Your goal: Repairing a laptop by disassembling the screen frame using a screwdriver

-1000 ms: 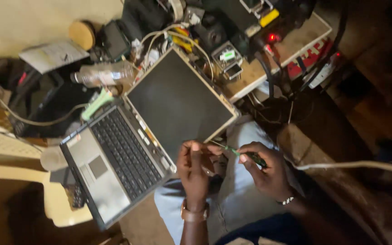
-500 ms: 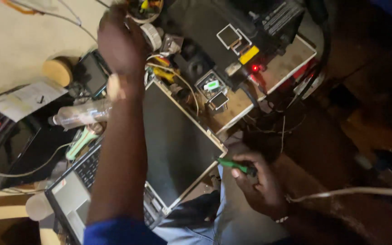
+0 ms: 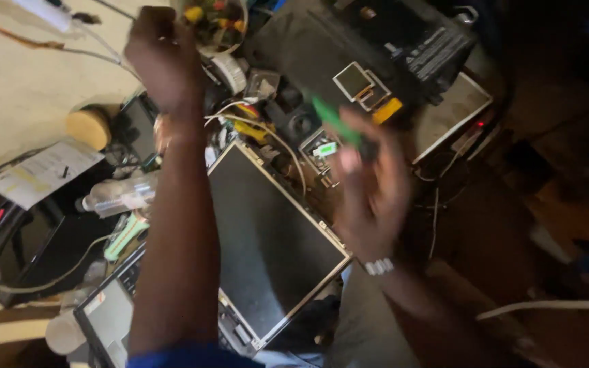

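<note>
A green screwdriver (image 3: 339,123) is gripped in the blurred right hand (image 3: 369,191) above the laptop (image 3: 267,238). The left hand (image 3: 161,51) is clenched over the parts (image 3: 267,116) at the table's far edge.

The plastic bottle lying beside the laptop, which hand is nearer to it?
Left. The left hand is raised above the clutter, up and right of the plastic bottle, with its forearm passing beside it. The right hand, holding a green-handled screwdriver, is across the laptop screen.
</note>
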